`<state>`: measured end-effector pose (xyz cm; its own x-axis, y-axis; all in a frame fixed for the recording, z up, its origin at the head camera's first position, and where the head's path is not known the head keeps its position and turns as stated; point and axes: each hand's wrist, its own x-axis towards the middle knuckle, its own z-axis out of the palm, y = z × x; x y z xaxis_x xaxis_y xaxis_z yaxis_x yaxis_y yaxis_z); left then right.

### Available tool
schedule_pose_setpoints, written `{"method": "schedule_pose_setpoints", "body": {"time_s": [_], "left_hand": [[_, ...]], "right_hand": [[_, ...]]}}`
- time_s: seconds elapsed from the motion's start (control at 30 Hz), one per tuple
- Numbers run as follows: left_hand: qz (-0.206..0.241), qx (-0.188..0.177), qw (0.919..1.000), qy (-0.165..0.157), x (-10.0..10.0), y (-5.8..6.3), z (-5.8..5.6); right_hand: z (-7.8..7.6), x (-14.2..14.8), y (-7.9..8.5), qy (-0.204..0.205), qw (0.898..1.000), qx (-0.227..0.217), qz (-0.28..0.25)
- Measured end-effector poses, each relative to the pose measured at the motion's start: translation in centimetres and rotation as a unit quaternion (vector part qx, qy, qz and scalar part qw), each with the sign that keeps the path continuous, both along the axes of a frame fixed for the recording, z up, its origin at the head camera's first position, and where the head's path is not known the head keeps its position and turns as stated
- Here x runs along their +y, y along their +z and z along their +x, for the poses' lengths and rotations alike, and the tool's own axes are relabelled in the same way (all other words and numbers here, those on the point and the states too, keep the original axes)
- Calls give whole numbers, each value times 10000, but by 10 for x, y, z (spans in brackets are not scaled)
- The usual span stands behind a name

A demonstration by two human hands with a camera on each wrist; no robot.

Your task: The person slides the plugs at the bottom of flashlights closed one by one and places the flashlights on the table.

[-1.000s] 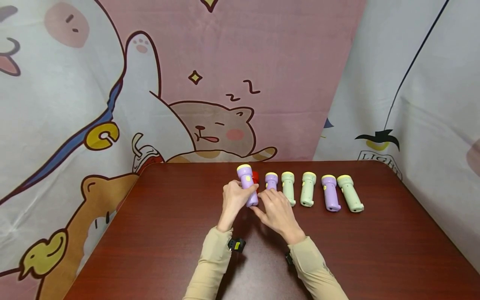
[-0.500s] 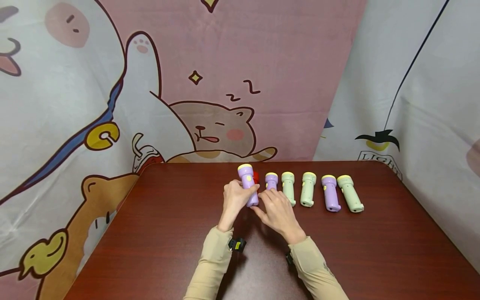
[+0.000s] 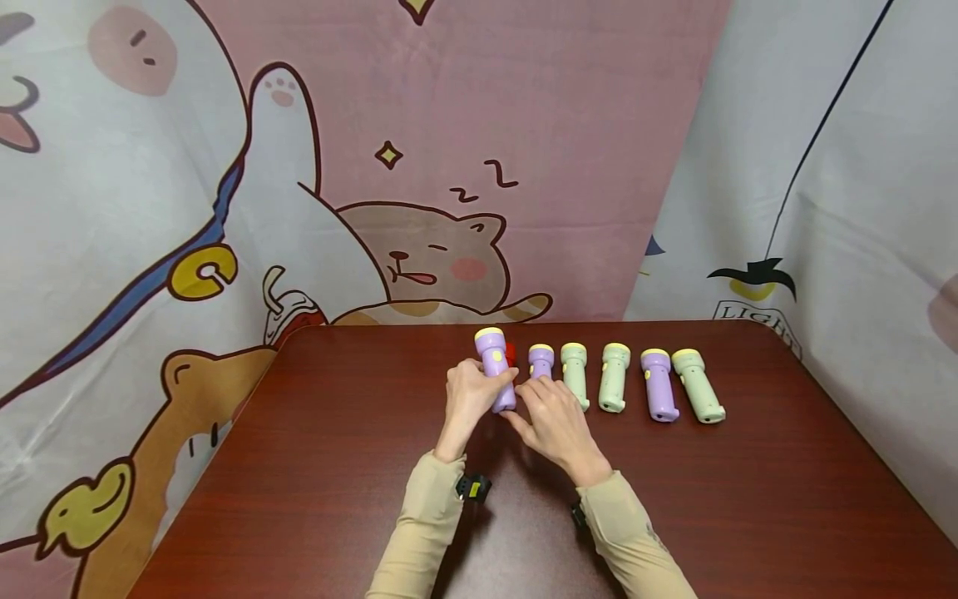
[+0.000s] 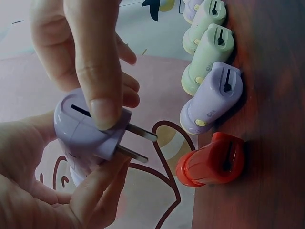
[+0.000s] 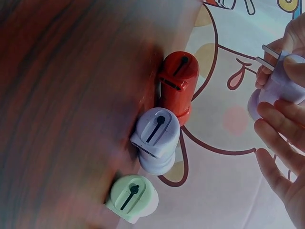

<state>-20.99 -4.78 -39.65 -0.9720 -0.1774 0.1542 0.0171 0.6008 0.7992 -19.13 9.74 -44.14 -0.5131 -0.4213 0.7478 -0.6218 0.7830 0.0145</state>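
A purple flashlight [image 3: 492, 358] with a yellow rim is gripped by my left hand [image 3: 470, 401], lens end away from me. Two metal plug prongs [image 4: 139, 144] stick out of its tail. The thumb of my right hand [image 3: 557, 428] presses on that tail, beside a dark slot. In the right wrist view, my right fingers [image 5: 276, 136] lie spread, fairly straight, beside the flashlight body. Behind the held flashlight stands a red flashlight [image 4: 212, 162], largely covered in the head view. Another purple flashlight [image 5: 158, 133] lies just beyond my right fingers, partly hidden by them in the head view.
The row continues to the right with a pale green flashlight [image 3: 575, 374], a second green flashlight [image 3: 614, 378], a purple flashlight [image 3: 660, 387] and a last green flashlight [image 3: 699, 387]. All lie on a dark brown table [image 3: 337, 466] before a printed cloth [image 3: 584, 150].
Over the last second the held purple flashlight and my left hand have shifted very slightly to the right. My right hand and the row of flashlights look the same.
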Motion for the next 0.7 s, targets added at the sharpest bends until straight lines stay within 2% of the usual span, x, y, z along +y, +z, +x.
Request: {"method": "schedule_pose_setpoints", "body": {"time_s": [0.7], "left_hand": [[108,-60,9999,64,-2,-1,0]], "right_hand": [[1,0,4,14,9999,4,118]]}}
